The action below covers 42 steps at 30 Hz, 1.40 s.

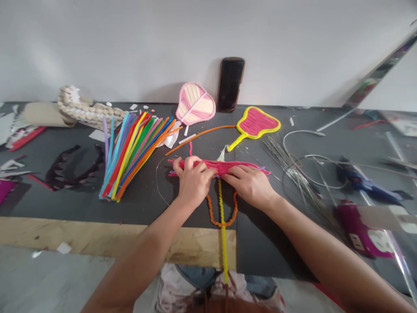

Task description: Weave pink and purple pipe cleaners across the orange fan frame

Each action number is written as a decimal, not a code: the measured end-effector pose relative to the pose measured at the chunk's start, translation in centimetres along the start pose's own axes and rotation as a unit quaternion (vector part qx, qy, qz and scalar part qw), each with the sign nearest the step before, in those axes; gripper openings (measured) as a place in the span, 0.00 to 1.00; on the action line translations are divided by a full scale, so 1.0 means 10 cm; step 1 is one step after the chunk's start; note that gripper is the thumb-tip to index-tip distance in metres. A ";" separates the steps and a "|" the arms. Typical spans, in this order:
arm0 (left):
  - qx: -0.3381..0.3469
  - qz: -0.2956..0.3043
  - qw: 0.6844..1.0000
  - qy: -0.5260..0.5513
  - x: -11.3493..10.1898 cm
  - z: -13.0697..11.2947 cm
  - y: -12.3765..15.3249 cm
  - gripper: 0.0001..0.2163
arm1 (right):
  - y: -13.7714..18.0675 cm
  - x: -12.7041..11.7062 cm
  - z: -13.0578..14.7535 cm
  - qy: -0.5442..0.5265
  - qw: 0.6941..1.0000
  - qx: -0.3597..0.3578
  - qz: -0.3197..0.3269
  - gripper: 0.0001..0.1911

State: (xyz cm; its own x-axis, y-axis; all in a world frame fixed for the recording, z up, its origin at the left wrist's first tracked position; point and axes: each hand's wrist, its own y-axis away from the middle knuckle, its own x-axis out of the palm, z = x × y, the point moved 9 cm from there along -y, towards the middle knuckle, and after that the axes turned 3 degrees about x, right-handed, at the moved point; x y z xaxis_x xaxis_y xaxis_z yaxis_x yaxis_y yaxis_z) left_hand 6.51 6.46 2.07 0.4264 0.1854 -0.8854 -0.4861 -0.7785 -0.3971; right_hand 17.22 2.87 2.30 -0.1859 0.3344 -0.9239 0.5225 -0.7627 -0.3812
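Note:
In the head view, a flat bundle of pink pipe cleaners (221,166) with a few purple ends lies crosswise in front of me. My left hand (194,180) grips its left half, fingers curled over it. On the right half, close to the middle, my right hand (252,184) has its fingers closed over the bundle. A twisted yellow pipe cleaner stem (223,234) runs from the bundle toward my body, past the table edge. An orange crimped pipe cleaner loop (211,215) hangs below both hands and crosses the stem. The fingertips partly hide where these pieces meet.
Coloured pipe cleaners (133,158) fan out at left beside a dark hair claw (73,167). Behind stand a pink-and-cream fan shape (195,104) and a phone (231,84). A yellow-edged pink fan (259,123), wires (289,165) and a glue gun (368,180) lie right.

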 end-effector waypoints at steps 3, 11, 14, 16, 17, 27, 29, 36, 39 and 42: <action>-0.008 0.009 1.000 0.010 0.01 0.03 -0.01 0.09 | 0.01 0.00 -0.01 -0.003 1.000 0.001 -0.002 0.12; 0.024 0.022 0.999 -0.014 0.00 0.00 0.00 0.12 | 0.02 0.06 -0.04 -0.025 0.999 0.002 0.029 0.11; 0.083 0.016 0.996 -0.037 -0.03 -0.07 0.03 0.16 | 0.01 0.08 -0.04 -0.033 0.998 0.005 0.049 0.11; 0.126 0.013 0.990 -0.056 -0.05 -0.12 0.06 0.16 | 0.01 0.10 -0.05 -0.038 0.997 0.007 0.061 0.11; 0.144 0.012 0.987 -0.066 -0.05 -0.14 0.07 0.15 | 0.01 0.11 -0.05 -0.040 0.997 0.009 0.066 0.11; 0.183 0.026 0.974 -0.131 -0.05 -0.20 0.08 0.11 | -0.01 0.14 -0.06 -0.042 0.993 0.024 0.104 0.11; 0.172 0.048 0.977 -0.118 -0.04 -0.20 0.09 0.12 | -0.02 0.14 -0.06 -0.041 0.993 0.027 0.109 0.11; 0.166 0.089 0.976 -0.107 0.00 -0.22 0.12 0.14 | 0.02 -0.02 -0.20 -0.032 0.994 0.053 0.094 0.11; 0.165 0.085 0.977 -0.109 0.01 -0.23 0.13 0.15 | 0.08 -0.18 -0.47 -0.027 0.992 0.116 0.050 0.12; 0.157 0.073 0.982 -0.081 0.00 -0.21 0.14 0.16 | 0.16 -0.34 -0.78 -0.048 0.981 0.187 -0.010 0.15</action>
State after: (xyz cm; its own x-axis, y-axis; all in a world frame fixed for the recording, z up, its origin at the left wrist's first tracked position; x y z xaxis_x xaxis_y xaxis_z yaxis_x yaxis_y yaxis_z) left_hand 7.46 4.08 2.02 0.2204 0.1983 -0.9550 -0.7553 -0.5849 -0.2958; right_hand 25.14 4.82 5.07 -0.2802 0.3103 -0.9084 0.1798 -0.9126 -0.3672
